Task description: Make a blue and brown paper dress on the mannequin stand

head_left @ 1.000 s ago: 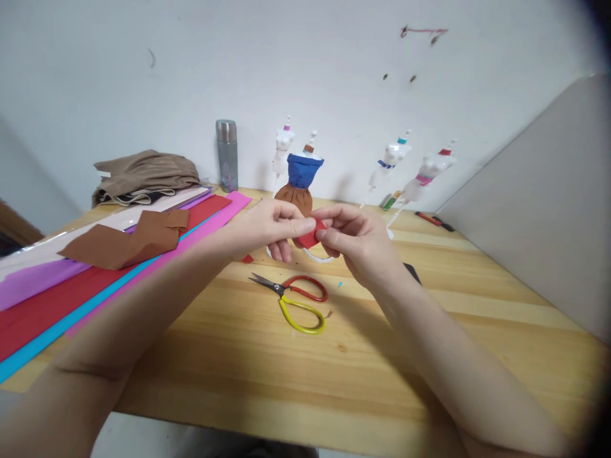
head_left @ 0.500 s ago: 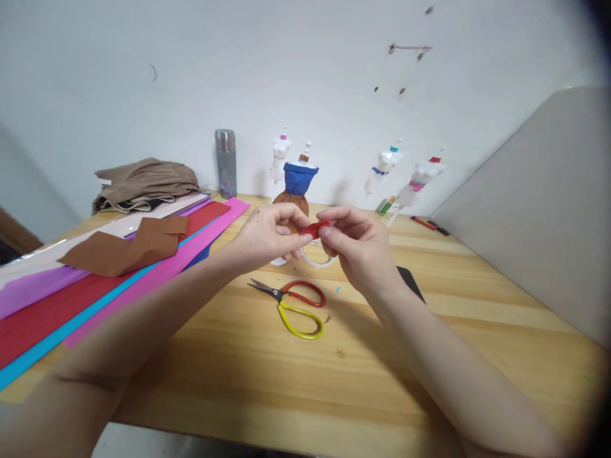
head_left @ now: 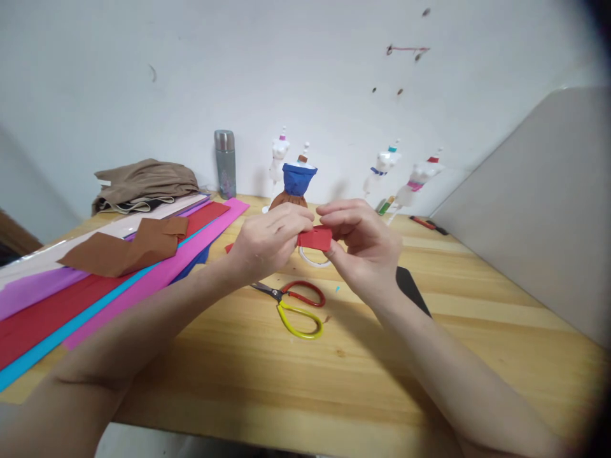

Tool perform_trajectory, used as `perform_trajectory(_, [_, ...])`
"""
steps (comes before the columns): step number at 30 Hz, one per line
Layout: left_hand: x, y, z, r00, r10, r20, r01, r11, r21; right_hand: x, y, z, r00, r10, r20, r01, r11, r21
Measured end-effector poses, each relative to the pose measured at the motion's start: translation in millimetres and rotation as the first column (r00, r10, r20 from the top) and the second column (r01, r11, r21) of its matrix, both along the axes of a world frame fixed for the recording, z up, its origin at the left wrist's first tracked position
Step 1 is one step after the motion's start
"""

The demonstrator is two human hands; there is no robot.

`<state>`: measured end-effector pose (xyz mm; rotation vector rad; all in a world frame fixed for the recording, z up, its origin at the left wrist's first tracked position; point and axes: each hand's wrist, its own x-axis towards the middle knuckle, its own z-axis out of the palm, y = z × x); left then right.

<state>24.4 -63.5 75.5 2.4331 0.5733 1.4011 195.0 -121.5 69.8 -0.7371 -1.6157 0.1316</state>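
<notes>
Both hands meet over the middle of the table around a small folded piece of red crepe paper (head_left: 315, 238). My left hand (head_left: 272, 242) is closed, back toward me, pinching the paper's left part. On its right end, the thumb and fingertips of my right hand (head_left: 365, 251) grip the paper, with the other fingers curled above. A further bit of red shows past the left side of my left hand. Below them lie scissors (head_left: 298, 308) with one red and one yellow handle, blades pointing left. Partly hidden behind the hands is a white tape roll (head_left: 314, 262).
A small dress form in a blue top (head_left: 299, 179) and brown skirt stands behind the hands, with several white ones near the wall. At left lie coloured paper sheets (head_left: 157, 280), a brown piece (head_left: 126, 248) and folded cloth (head_left: 147, 181). A flask (head_left: 225, 164) stands behind.
The bunched red paper now shows a flat, broader face between the fingers. My left hand has turned over, knuckles up, and my right hand's fingers have lifted and spread a little.
</notes>
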Motion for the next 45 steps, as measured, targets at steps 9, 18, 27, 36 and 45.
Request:
perform_trajectory(9, [4.3,-14.6,14.5,0.996,-0.040,0.079,0.068,0.914,-0.399,-1.9,1.3,3.1,0.983,0.030,-0.182,-0.069,0.976,-0.208])
perform_trajectory(18, [1.6,-9.8,24.9,0.970,-0.165,0.176,0.240,0.582,-0.777,4.4,5.8,4.4,0.901,0.108,-0.419,-0.337,0.783,-0.523])
perform_trajectory(27, [1.4,-8.8,24.0,0.957,-0.105,0.270,0.283,0.538,-0.794,2.2,-5.9,9.5,0.995,0.038,-0.096,-0.065,0.953,-0.296])
perform_trajectory(36, [0.5,-12.3,28.7,0.953,-0.128,0.276,0.304,0.443,-0.843,2.1,-6.4,7.9,0.998,0.015,-0.054,-0.026,0.976,-0.217])
perform_trajectory(45, [-1.1,-11.3,28.0,0.928,-0.145,0.344,0.372,0.308,-0.875,7.6,-4.1,1.6,0.998,-0.029,0.058,0.039,0.983,-0.181])
